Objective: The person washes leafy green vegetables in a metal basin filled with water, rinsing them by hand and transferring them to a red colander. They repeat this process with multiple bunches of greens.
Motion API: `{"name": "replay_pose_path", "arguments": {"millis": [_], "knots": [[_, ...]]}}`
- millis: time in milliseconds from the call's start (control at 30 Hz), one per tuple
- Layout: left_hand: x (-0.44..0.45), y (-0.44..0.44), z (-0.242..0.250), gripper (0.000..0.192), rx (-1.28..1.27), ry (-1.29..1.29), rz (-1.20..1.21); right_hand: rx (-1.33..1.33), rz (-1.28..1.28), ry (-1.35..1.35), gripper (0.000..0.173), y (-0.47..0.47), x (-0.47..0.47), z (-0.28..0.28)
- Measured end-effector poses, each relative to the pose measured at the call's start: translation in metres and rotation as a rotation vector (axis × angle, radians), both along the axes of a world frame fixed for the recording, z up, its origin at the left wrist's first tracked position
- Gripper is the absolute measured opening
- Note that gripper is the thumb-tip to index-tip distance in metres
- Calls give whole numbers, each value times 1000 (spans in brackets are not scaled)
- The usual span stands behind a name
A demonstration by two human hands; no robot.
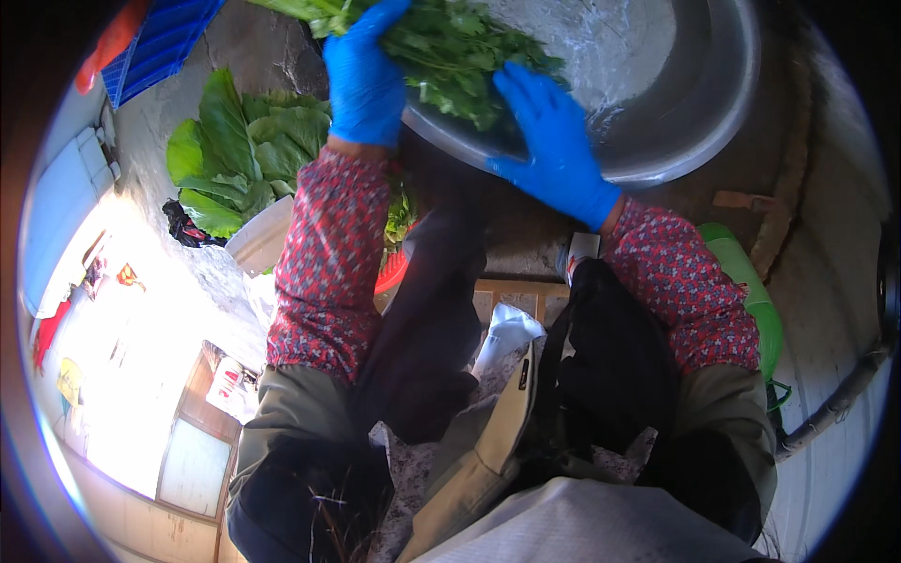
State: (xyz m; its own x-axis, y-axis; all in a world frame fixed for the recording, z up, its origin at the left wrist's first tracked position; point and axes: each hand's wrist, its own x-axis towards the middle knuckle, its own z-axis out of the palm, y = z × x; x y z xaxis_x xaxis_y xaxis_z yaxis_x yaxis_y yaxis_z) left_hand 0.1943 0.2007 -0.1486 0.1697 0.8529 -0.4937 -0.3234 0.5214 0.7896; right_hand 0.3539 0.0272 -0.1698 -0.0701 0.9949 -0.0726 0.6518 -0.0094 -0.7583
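Observation:
A bunch of leafy green herbs, with flat jagged leaves (457, 63), lies across the near left rim of a wide metal basin (711, 134) that holds water. My left hand (366, 77), in a blue glove, grips the bunch near its stems at the top of the view. My right hand (552, 141), also gloved in blue, is spread with its fingertips against the leaf ends and its thumb over the basin's near rim. Both forearms wear red patterned sleeve covers. The far end of the stems is cut off by the picture's edge.
Broad green leaves (239, 148) are piled left of my left forearm, near a black plastic bag (184, 225). A blue plastic crate (162, 42) stands at the upper left. Part of a red basket (391, 273) shows beside my leg. A green container (747, 288) is at the right.

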Motion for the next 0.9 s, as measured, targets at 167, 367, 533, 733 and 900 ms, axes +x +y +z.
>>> {"name": "replay_pose_path", "arguments": {"millis": [167,367,533,733,900], "knots": [[-41,14,45,34,827,740,-249,-197,263,-276,88,-26,-25,-25],[-49,12,91,35,556,406,166,-75,280,-228,61,-27,-16,-32],[-55,15,127,33,418,195,482,-103,224,-156,57,-18,0,14],[-71,21,160,35,545,25,649,-21,-33,20,59,16,33,96],[-84,26,174,38,666,73,720,43,-90,6,57,46,63,133]]}}
